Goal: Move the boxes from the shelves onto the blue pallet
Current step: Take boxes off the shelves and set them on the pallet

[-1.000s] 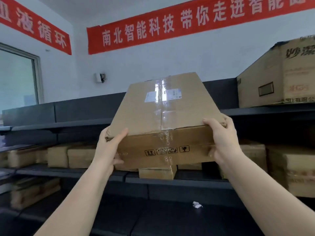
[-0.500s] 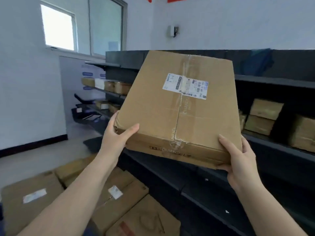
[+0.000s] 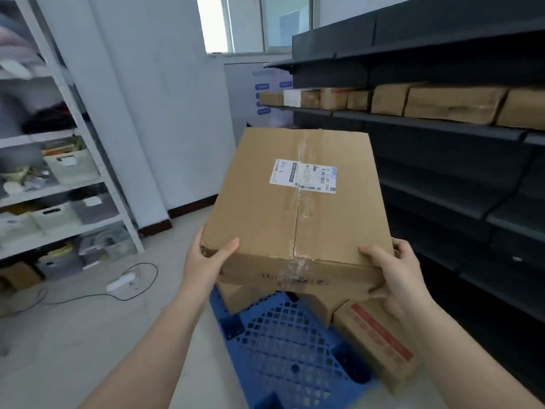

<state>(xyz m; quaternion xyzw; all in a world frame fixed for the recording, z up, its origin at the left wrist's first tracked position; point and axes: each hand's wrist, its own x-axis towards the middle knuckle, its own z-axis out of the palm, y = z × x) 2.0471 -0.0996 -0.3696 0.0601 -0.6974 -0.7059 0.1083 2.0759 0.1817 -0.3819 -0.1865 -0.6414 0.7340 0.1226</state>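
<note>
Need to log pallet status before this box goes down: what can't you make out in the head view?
- Blue pallet: far part hidden by the held box; near end cut off by the bottom edge.
- Boxes under the held one: count hidden.
- White rack contents: blurred.
- Shipping label: print too small.

A stockroom: dark shelving [image 3: 442,125] lined with cartons [image 3: 454,103] (blue pallet [image 3: 283,349] on the floor).

Two hands [image 3: 206,262], one held box [image 3: 298,199]
</note>
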